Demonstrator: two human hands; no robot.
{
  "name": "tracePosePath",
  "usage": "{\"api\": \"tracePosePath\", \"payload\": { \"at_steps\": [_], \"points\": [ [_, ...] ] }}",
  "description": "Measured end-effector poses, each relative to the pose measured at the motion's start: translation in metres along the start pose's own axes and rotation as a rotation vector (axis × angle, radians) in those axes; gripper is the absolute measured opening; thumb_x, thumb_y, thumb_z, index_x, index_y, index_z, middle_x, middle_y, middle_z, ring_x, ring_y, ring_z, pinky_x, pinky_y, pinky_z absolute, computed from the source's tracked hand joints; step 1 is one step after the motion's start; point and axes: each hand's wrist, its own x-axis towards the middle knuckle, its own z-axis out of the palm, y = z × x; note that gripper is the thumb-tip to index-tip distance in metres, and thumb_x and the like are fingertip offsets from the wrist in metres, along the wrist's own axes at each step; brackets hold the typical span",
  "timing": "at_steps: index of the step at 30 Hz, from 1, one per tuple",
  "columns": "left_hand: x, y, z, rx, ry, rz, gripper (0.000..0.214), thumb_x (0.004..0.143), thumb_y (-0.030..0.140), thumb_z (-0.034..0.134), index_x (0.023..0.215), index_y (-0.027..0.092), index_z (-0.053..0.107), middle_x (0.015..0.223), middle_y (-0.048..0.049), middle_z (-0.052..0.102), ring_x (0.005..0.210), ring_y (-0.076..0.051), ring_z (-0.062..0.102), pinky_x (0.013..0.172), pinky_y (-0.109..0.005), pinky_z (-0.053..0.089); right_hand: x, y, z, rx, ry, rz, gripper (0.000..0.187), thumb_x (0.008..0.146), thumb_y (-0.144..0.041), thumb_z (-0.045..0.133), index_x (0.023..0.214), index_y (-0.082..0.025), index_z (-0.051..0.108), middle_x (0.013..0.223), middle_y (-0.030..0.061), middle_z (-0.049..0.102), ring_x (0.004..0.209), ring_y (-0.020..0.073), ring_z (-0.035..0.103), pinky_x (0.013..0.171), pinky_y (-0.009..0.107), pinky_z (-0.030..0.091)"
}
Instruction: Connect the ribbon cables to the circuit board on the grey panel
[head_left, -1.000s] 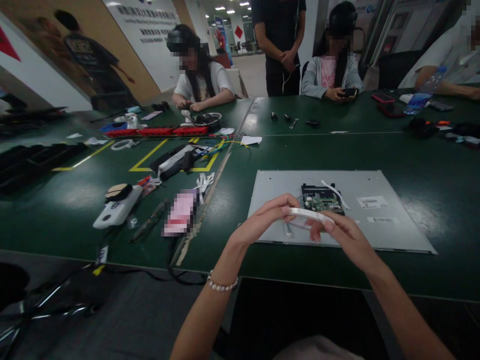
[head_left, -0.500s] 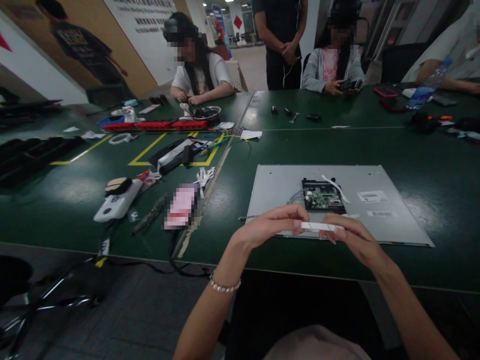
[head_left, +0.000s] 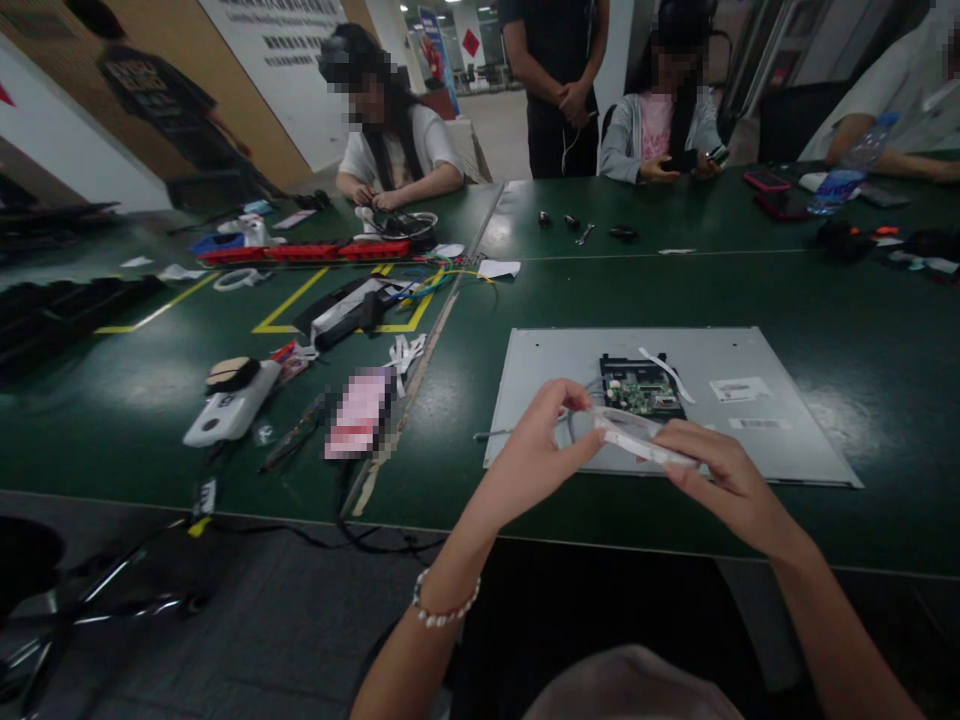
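My left hand (head_left: 534,455) and my right hand (head_left: 729,478) hold a roll of white tape (head_left: 639,446) between them, one at each side, with fingers closed on its edges. The roll is tilted, so its ring shape and hollow middle show. Below lies a flat grey metal panel (head_left: 544,365) on the table. A green circuit board (head_left: 637,392) in a black frame sits on the panel, and a loose white strip (head_left: 666,372) reaches across the frame's corner. Part of the panel is hidden behind my hands. A thin metal rod (head_left: 491,434) pokes out at the panel's left edge.
Left of the panel are a pink-screened phone (head_left: 360,412), a white device (head_left: 234,405) and crumpled white strips (head_left: 405,360). Cables (head_left: 435,285) and red bins (head_left: 307,252) lie farther back. A small wrench (head_left: 585,234) and a bottle (head_left: 840,185) are across the table. Several people are opposite.
The tape roll has turned from edge-on to tilted, showing its ring. My left hand has rotated, its fingers rising, and my right hand has shifted slightly.
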Motion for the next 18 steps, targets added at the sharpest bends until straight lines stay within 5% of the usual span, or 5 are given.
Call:
{"api": "tracePosePath", "payload": {
  "at_steps": [3, 7, 18],
  "points": [
    [-0.006, 0.008, 0.004, 0.095, -0.018, 0.052, 0.007, 0.092, 0.025, 0.048, 0.095, 0.021, 0.053, 0.098, -0.0041, 0.056, 0.098, -0.019, 0.052, 0.092, -0.036, 0.042, -0.001, -0.002, 0.001, -0.120, 0.049, -0.028, 0.024, 0.093, -0.033, 0.049, 0.103, -0.021, 0.067, 0.097, 0.0062, 0.064, 0.091, 0.0185, 0.057, 0.080, 0.030, 0.045],
    [-0.010, 0.017, 0.008, 0.143, -0.050, 0.092, 0.021, 0.097, 0.023, 0.035, 0.094, 0.022, 0.056, 0.095, -0.0046, 0.058, 0.097, -0.019, 0.053, 0.089, -0.036, 0.042, -0.003, -0.003, 0.004, -0.234, 0.071, -0.076, 0.021, 0.093, -0.027, 0.049, 0.107, -0.020, 0.063, 0.101, 0.0069, 0.063, 0.097, 0.0187, 0.056, 0.086, 0.032, 0.043],
    [-0.014, 0.012, 0.010, 0.186, 0.137, 0.168, 0.011, 0.089, 0.022, 0.054, 0.078, 0.022, 0.056, 0.084, -0.0019, 0.061, 0.085, -0.018, 0.057, 0.078, -0.033, 0.044, -0.004, -0.011, 0.010, -0.270, 0.195, -0.012, 0.019, 0.091, -0.030, 0.053, 0.100, -0.020, 0.066, 0.097, 0.0064, 0.063, 0.092, 0.0185, 0.056, 0.081, 0.031, 0.043]
  ]
}}
